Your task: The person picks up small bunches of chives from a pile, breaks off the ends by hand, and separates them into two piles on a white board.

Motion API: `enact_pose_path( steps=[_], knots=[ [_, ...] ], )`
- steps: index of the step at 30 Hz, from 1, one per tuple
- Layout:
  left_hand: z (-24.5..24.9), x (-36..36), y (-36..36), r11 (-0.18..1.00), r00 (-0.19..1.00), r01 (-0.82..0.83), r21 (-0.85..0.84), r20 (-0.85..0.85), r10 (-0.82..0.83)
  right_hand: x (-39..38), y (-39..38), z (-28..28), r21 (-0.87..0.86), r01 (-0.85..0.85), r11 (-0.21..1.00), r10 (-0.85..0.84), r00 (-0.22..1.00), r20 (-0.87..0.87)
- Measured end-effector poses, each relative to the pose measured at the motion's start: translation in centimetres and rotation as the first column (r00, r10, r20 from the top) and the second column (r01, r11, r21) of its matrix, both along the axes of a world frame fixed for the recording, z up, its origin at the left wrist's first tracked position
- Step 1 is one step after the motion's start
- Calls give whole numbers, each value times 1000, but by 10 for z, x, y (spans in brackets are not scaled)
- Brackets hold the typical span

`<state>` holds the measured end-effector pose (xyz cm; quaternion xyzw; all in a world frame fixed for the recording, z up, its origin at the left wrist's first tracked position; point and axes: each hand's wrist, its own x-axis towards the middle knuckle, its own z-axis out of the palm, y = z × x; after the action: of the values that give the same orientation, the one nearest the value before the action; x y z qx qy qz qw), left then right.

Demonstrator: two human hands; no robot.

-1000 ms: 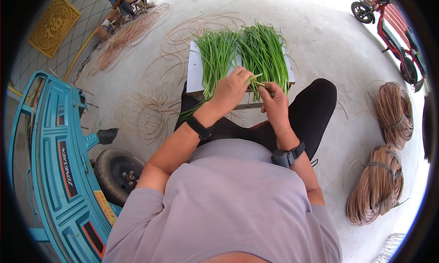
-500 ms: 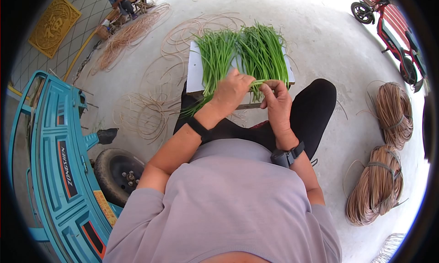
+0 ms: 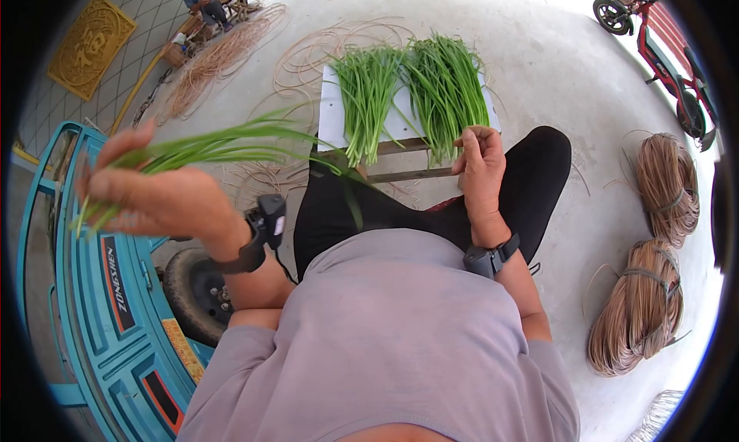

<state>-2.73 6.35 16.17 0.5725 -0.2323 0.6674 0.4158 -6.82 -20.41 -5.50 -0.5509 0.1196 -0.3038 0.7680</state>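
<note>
A loose bunch of green chives (image 3: 223, 146) is in my left hand (image 3: 154, 192), raised at the far left beside the blue vehicle. Motion blurs its fingers, but they are closed around the stem ends, while the leaf tips trail to the right. My right hand (image 3: 483, 165) is at the front right corner of a white board (image 3: 331, 107). Its fingers are curled in by the thumb, and whatever they may hold is hidden. Two piles of chives lie on the board: a left pile (image 3: 369, 96) and a right pile (image 3: 446, 96), which is nearest my right hand.
A blue vehicle (image 3: 100, 234) with a wheel (image 3: 196, 296) stands on the left. Two bundles of cane-like strands, an upper bundle (image 3: 666, 184) and a lower bundle (image 3: 639, 311), lie on the right. Loose coils (image 3: 308, 53) are behind the board. A person (image 3: 204, 0) sits at the back left near baskets.
My left hand has swung from the board to the far left, carrying the chives. My right hand has shifted slightly right, and the green stems between its fingers no longer show.
</note>
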Motion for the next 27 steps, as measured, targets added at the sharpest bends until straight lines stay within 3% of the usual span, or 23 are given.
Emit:
enact_pose_path(
  steps=[1, 4, 5, 7, 8, 9, 10, 12, 15, 18, 27],
  knots=[
    [5, -6, 7, 991, 981, -124, 40, 154, 117, 0, 1, 0, 3, 1, 1000, -1, 1000, -1],
    [-6, -22, 2, 976, 974, -192, 103, 142, 176, 0, 1, 2, 8, 5, 1000, -5, 1000, -2],
    [-20, -25, -8, 990, 997, -76, 118, 5, 76, 0, 1, 0, 5, 1, 1000, -1, 1000, -2],
    [-40, -12, -28, 887, 995, -21, 462, -80, 65, 1, 1, 0, 0, -2, 1000, 2, 1000, -6],
    [-59, -7, -44, 875, 919, 208, 437, -393, -22, 0, 1, 0, -2, -2, 1000, 2, 1000, -10],
    [-76, 6, -58, 809, 876, 298, 506, -481, -22, 0, 1, 0, -4, -1, 1000, 1, 1000, -15],
    [-98, 15, -68, 744, 752, 413, 525, -658, 46, 1, 0, 0, -9, -3, 1000, 2, 1000, -19],
    [-142, 28, -82, 616, 651, 525, 587, -744, 154, 0, -2, -2, -18, -4, 1000, 4, 999, -32],
    [-181, 38, -99, 482, 570, 653, 584, -798, 195, 0, 0, -1, -3, -6, 1000, 6, 1000, -22],
    [-202, 48, -112, 415, 614, 685, 599, -781, 112, -1, 0, 0, 10, -14, 1000, 14, 999, -31],
    [-221, 62, -134, 389, 691, 639, 663, -717, 89, 0, -2, -4, 25, -32, 999, 32, 999, -4]
  ],
)
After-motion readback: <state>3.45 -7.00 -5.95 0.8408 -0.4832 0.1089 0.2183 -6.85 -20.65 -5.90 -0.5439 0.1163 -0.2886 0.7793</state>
